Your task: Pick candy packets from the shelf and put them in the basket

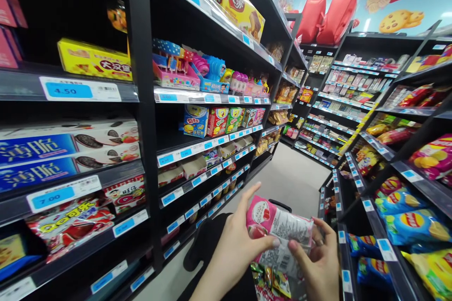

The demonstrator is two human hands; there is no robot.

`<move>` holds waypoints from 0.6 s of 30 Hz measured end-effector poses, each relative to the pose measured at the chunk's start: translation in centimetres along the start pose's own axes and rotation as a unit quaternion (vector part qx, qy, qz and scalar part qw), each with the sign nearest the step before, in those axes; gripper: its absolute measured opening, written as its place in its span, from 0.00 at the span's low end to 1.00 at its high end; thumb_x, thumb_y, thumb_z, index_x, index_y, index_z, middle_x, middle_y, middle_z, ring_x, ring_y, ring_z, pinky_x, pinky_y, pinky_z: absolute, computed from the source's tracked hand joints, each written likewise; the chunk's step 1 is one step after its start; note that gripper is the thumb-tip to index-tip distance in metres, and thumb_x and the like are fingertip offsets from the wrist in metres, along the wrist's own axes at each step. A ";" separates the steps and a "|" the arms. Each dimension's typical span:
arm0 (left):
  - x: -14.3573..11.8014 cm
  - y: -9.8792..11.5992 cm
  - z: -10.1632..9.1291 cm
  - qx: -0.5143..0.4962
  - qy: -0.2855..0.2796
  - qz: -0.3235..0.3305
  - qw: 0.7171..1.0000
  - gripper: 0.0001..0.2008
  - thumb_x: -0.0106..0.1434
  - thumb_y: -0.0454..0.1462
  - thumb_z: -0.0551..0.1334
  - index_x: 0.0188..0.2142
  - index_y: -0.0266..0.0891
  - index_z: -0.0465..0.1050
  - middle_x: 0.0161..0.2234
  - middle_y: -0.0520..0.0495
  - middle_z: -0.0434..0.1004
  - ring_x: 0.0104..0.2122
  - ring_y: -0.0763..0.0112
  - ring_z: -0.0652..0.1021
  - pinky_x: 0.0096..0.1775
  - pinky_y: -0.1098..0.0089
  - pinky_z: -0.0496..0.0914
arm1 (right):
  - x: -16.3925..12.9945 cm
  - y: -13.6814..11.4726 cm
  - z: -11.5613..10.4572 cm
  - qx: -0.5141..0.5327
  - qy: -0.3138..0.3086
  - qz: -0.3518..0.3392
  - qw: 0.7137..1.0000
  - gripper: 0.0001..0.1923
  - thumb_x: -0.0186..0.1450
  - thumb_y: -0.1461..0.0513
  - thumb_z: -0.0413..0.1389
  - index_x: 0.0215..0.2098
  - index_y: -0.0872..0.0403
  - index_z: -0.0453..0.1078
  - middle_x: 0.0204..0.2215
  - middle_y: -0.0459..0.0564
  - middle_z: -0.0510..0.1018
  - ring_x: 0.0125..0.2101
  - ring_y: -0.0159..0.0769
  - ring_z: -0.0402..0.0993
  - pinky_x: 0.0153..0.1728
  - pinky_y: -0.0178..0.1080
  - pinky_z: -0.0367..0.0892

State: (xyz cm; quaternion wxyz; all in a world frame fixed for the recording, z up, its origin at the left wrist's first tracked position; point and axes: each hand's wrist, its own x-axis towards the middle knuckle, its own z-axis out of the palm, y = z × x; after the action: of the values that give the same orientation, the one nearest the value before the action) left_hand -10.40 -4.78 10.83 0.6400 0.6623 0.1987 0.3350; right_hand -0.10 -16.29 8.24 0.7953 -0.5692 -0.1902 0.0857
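A pink and clear snack packet [278,223] with a printed label and barcode is held in front of me, tilted. My left hand [243,240] grips its left side, thumb across the front and index finger stretched up past the corner. On the other side, my right hand [319,256] pinches the right edge, its thumb on the printed face. Beneath the packet, several colourful wrapped packets [271,282] show in part; what holds them is mostly hidden by my hands.
Black shelves on the left carry yellow biscuit boxes [95,60], blue wafer boxes [38,155] and small toy candies [176,68]. Bagged chips [416,225] fill the right-hand shelves. Between them a grey floor aisle [296,174] leads to a stocked back shelf [348,99].
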 end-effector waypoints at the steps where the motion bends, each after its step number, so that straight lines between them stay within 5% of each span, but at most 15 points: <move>1: 0.0 0.0 0.2 0.001 0.007 -0.003 1.000 0.49 0.42 0.31 0.71 0.63 0.48 0.53 0.42 0.46 0.76 0.33 0.63 0.76 0.37 0.68 0.69 | 0.0 0.0 0.1 -0.011 -0.003 0.007 1.000 0.39 0.46 0.54 0.69 0.51 0.48 0.57 0.36 0.48 0.77 0.33 0.41 0.76 0.34 0.39 0.72; 4: 0.0 0.2 0.7 0.033 0.032 -0.014 0.999 0.54 0.38 0.31 0.72 0.64 0.47 0.51 0.37 0.47 0.77 0.32 0.63 0.76 0.35 0.69 0.68 | 0.2 0.2 0.1 -0.061 -0.014 0.016 0.998 0.44 0.46 0.52 0.68 0.56 0.51 0.56 0.34 0.50 0.78 0.31 0.44 0.77 0.33 0.41 0.72; 9: 0.4 0.6 0.7 0.061 0.023 -0.073 0.995 0.47 0.42 0.30 0.69 0.62 0.47 0.56 0.24 0.57 0.72 0.21 0.71 0.69 0.27 0.73 0.65 | 0.3 0.5 -0.1 -0.085 -0.005 -0.030 0.996 0.40 0.48 0.54 0.67 0.55 0.54 0.60 0.41 0.54 0.77 0.38 0.45 0.76 0.36 0.40 0.71; 14: 0.9 0.4 0.1 0.028 0.027 -0.066 0.997 0.29 0.43 0.30 0.68 0.48 0.40 0.71 0.25 0.55 0.73 0.25 0.71 0.71 0.30 0.73 0.66 | 0.0 0.3 -0.1 -0.045 -0.015 -0.017 0.999 0.40 0.51 0.53 0.66 0.58 0.52 0.58 0.41 0.54 0.78 0.40 0.46 0.76 0.39 0.41 0.72; 18: 1.1 0.1 -0.4 -0.027 0.000 -0.060 0.998 0.13 0.46 0.31 0.66 0.34 0.35 0.74 0.27 0.51 0.75 0.27 0.70 0.72 0.32 0.72 0.66 | -0.2 0.0 0.0 0.012 -0.038 -0.009 0.999 0.36 0.51 0.52 0.67 0.55 0.50 0.61 0.41 0.53 0.79 0.40 0.45 0.77 0.41 0.42 0.71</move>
State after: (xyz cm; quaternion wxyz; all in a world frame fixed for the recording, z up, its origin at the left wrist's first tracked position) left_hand -9.94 -3.74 11.11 0.6765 0.6319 0.2288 0.3013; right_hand -0.29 -16.35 8.24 0.7951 -0.5541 -0.2242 0.1022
